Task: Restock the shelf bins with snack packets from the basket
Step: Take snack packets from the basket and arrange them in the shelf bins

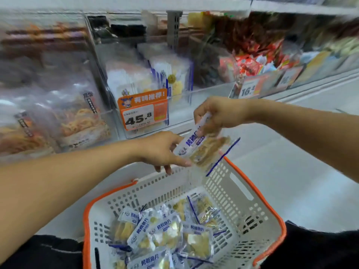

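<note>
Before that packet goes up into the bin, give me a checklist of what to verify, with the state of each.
1. Packet held: ok, right hand pinches its top edge, left hand holds its lower end.
2. Packet clear of the basket: ok, it hangs above the far rim.
3. Target bin matches: ok, it holds the same blue-and-white packets behind the 45.8 tag.
4. Room in the bin: cannot tell, blurred.
5. Stock left in the basket: ok, many packets remain.
6. One packet only in hand: cannot tell.
</note>
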Demonstrator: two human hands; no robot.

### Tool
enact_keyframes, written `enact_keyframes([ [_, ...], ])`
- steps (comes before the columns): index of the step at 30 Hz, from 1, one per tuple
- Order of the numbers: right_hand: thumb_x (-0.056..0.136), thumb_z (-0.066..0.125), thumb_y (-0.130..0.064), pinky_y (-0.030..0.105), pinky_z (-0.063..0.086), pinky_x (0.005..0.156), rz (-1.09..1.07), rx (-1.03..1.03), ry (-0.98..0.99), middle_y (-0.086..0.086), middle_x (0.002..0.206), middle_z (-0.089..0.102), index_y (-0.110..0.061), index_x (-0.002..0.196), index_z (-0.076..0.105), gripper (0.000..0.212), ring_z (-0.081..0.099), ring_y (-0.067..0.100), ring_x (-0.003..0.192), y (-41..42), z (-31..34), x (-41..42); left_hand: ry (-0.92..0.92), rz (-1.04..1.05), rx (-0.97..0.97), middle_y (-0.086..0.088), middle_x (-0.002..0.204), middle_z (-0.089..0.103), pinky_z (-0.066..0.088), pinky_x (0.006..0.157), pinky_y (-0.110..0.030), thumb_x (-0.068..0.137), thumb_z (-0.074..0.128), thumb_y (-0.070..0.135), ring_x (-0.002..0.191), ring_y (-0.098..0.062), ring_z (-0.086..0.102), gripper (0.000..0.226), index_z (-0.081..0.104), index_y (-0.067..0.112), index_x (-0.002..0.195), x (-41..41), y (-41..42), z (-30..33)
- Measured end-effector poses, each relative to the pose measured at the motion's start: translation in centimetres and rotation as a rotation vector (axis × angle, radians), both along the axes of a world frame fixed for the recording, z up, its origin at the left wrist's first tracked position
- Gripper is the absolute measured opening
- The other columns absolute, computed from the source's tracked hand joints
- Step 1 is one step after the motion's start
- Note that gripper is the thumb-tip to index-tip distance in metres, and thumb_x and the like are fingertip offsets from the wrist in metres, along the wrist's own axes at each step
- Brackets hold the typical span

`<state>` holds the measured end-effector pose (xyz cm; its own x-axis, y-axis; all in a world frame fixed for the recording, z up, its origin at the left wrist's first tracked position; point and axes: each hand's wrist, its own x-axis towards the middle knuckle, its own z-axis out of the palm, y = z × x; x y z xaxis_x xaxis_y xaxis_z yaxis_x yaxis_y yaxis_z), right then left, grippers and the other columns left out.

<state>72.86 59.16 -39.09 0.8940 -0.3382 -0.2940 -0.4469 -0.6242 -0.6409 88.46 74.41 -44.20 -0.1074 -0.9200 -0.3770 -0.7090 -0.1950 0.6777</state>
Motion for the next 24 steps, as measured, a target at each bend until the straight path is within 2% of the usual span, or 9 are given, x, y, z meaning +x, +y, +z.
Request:
enact_keyframes([
  [2,0.077,0.083,-0.011,0.025,0.053,0.062,-0.041,-0.075,-0.152,0.012,0.075,0.069,-0.009,0.085,0.070,0.015,0.062,0.011,0.067,-0.2,5.3,-0.6,0.236,0.175,-0.168,-0.007,0.087,0.075,0.047,0.041,-0.024,0.095,0.063,0.025,0.060,-0.016,0.070,0.023,0.064,0.004,0.104,-0.9,-0.6,1.9],
  [5,0.070,0.083,-0.018,0.034,0.056,0.071,-0.075,0.031,-0.263,0.008,0.083,0.072,-0.012,0.092,0.072,0.025,0.068,0.020,0.078,-1.9,9.9,-1.7,0.441,0.433,-0.387,-0.010,0.079,0.071,0.048,0.041,-0.022,0.099,0.056,0.014,0.055,-0.012,0.067,0.013,0.064,0.006,0.093,-2.1,-1.1,4.5],
  [8,0.076,0.077,-0.022,0.050,0.061,0.074,-0.052,-0.029,-0.191,0.020,0.096,0.074,-0.002,0.099,0.072,0.031,0.072,0.036,0.088,-2.7,11.9,-1.3,0.465,0.587,-0.575,-0.012,0.078,0.068,0.053,0.045,-0.026,0.100,0.055,0.013,0.055,-0.014,0.067,0.011,0.065,0.012,0.094,-2.2,-0.8,6.4],
  [10,0.073,0.078,-0.027,0.045,0.062,0.069,-0.071,-0.122,-0.307,0.017,0.095,0.074,-0.006,0.098,0.075,0.032,0.073,0.030,0.084,-2.4,13.2,-0.1,0.418,0.660,-0.661,-0.012,0.075,0.069,0.052,0.044,-0.030,0.097,0.060,0.019,0.052,-0.018,0.065,0.008,0.063,0.016,0.104,-1.5,-0.2,7.3],
  [12,0.072,0.080,-0.027,0.038,0.061,0.068,-0.094,-0.214,-0.392,0.005,0.086,0.075,-0.012,0.094,0.076,0.027,0.072,0.018,0.075,-2.4,14.5,1.0,0.283,0.743,-0.757,-0.007,0.067,0.071,0.047,0.040,-0.026,0.090,0.071,0.026,0.049,-0.017,0.065,0.018,0.060,0.020,0.103,-0.5,0.4,8.1],
  [14,0.078,0.081,-0.023,0.032,0.060,0.063,-0.079,-0.385,-0.342,0.002,0.084,0.074,-0.013,0.094,0.076,0.020,0.070,0.011,0.068,-2.7,14.9,2.1,0.028,0.785,-0.876,0.000,0.062,0.070,0.048,0.048,-0.022,0.085,0.075,0.028,0.050,-0.010,0.065,0.021,0.060,0.024,0.099,0.7,1.1,8.9],
  [18,0.082,0.079,-0.026,0.037,0.059,0.064,-0.060,-0.702,-0.150,0.002,0.079,0.072,-0.018,0.087,0.073,0.011,0.069,0.019,0.065,-4.6,12.1,4.7,-0.309,0.752,-1.048,0.013,0.069,0.066,0.047,0.060,-0.025,0.086,0.071,0.020,0.057,-0.006,0.056,0.014,0.064,0.026,0.096,3.1,2.4,9.4],
  [22,0.078,0.083,-0.027,0.035,0.060,0.059,-0.070,-0.634,-0.060,0.000,0.075,0.073,-0.019,0.083,0.076,0.012,0.070,0.022,0.065,-5.8,8.4,6.3,-0.577,0.591,-1.009,0.009,0.099,0.066,0.043,0.083,-0.032,0.091,0.064,0.018,0.095,-0.013,0.054,0.020,0.065,0.022,0.110,4.5,2.3,8.5],
  [24,0.074,0.087,-0.028,0.029,0.052,0.056,-0.062,-0.594,-0.063,-0.003,0.068,0.068,-0.016,0.079,0.074,0.018,0.064,0.018,0.061,-5.8,6.7,6.7,-0.645,0.557,-0.939,0.002,0.116,0.066,0.042,0.096,-0.039,0.094,0.059,0.019,0.111,-0.019,0.052,0.024,0.063,0.020,0.118,4.7,2.0,8.1],
])
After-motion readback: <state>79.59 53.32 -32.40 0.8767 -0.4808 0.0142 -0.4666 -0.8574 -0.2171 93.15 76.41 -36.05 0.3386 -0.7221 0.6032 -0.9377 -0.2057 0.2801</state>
